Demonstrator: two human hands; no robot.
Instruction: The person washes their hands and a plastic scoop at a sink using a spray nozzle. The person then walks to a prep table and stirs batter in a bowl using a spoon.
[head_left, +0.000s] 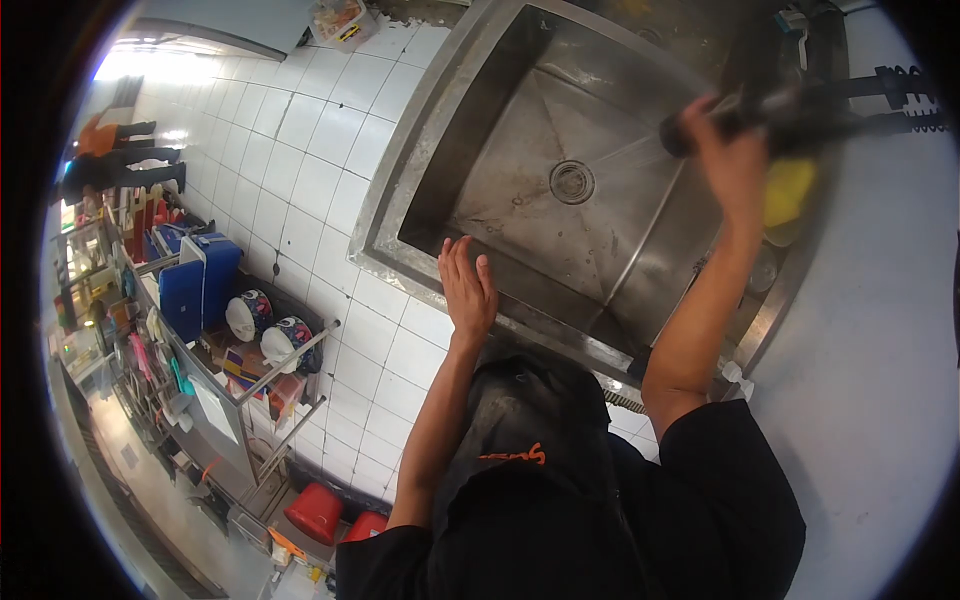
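Right hand (730,160), upper right, blurred, wrapped round black cylindrical spray head (676,136), likely to aim it into rectangular grey steel sink (520,140), upper centre | left hand (468,288), centre, holding nothing, fingers extended at sink's edge, probably for balance; contact unclear

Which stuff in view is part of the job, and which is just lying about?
In the job:
- right hand, gripping the black sprayer
- sink and its drain
- left hand, holding nothing, by the near rim

Apparently just about:
- blue case
- red bucket
- plastic tub
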